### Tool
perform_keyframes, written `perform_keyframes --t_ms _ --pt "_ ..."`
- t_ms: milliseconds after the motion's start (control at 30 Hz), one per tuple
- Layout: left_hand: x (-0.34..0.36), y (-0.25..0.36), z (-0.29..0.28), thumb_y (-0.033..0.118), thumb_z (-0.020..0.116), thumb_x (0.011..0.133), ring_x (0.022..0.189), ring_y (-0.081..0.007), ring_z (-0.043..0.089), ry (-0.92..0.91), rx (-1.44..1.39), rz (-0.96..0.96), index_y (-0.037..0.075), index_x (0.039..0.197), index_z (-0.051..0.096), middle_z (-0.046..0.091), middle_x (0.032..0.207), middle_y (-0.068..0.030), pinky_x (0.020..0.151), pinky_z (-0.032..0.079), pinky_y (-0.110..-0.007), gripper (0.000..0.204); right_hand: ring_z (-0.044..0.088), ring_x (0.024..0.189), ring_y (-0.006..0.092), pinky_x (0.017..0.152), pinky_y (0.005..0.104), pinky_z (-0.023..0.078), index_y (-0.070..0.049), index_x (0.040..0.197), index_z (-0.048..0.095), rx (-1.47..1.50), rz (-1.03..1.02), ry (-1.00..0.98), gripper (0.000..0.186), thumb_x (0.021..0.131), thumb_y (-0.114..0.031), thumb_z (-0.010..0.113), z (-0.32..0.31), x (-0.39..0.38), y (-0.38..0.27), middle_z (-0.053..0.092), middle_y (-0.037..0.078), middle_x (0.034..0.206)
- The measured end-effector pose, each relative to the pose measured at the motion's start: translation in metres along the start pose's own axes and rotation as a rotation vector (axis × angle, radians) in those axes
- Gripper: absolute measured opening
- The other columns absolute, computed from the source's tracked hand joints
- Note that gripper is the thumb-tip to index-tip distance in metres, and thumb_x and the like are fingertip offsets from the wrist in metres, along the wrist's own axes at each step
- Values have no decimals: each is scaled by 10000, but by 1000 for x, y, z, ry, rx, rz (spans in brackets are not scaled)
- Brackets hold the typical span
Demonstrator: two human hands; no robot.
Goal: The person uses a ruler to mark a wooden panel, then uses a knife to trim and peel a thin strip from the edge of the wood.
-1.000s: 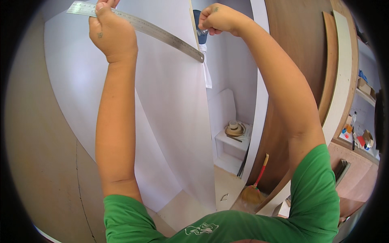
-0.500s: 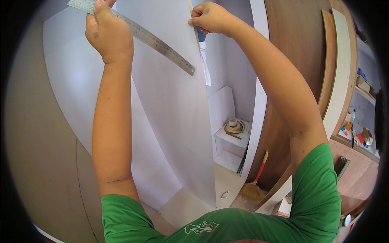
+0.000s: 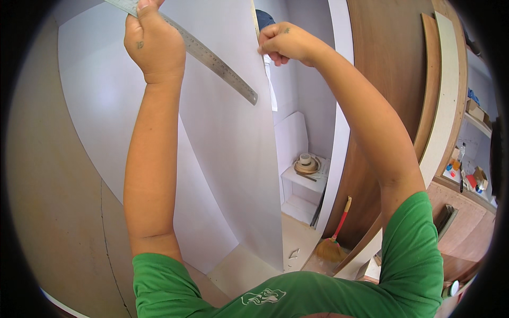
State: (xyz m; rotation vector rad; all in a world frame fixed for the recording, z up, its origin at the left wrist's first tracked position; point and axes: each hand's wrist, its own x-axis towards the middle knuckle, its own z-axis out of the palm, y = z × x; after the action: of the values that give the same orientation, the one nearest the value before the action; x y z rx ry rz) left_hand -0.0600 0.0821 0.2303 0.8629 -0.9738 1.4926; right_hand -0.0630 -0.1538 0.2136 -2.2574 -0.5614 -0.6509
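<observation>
Filling the middle of the view is a pale panel [image 3: 233,148], with a brown board [image 3: 392,53] farther to the right. Across the panel's face slants a steel ruler [image 3: 217,64], its lower end just short of the panel's edge. The left hand [image 3: 156,47] is clamped on the ruler near the top. The right hand [image 3: 290,43], fingers curled, is at the panel's edge; whether it pinches that edge I cannot tell.

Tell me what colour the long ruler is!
The ruler is silvery grey, as the head view shows.
</observation>
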Motion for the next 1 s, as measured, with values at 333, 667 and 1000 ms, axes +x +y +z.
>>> perform_keyframes --t_ms 333,667,1000 --pt "-1 -12 -3 298 387 1105 1288 -330 591 -39 -53 -6 -170 1351 524 642 1312 -289 1146 392 -399 546 594 643 110 625 287 489 -93 830 609 -65 -43 186 241 943 -282 706 -3 9 -17 597 22 730" --pt "-7 -9 4 280 386 1100 1277 -333 600 -29 -73 -10 -167 1339 533 648 1302 -289 1139 400 -404 528 533 566 115 542 298 418 -99 743 543 -26 -134 210 303 955 -257 689 12 15 -5 562 3 698" --pt "15 -26 37 253 390 1081 1271 -343 605 55 -252 -200 -172 1321 535 646 1298 -300 1133 410 -400 510 577 815 104 739 274 470 -57 981 648 240 -128 251 353 1012 -404 593 30 -40 31 578 1 789"
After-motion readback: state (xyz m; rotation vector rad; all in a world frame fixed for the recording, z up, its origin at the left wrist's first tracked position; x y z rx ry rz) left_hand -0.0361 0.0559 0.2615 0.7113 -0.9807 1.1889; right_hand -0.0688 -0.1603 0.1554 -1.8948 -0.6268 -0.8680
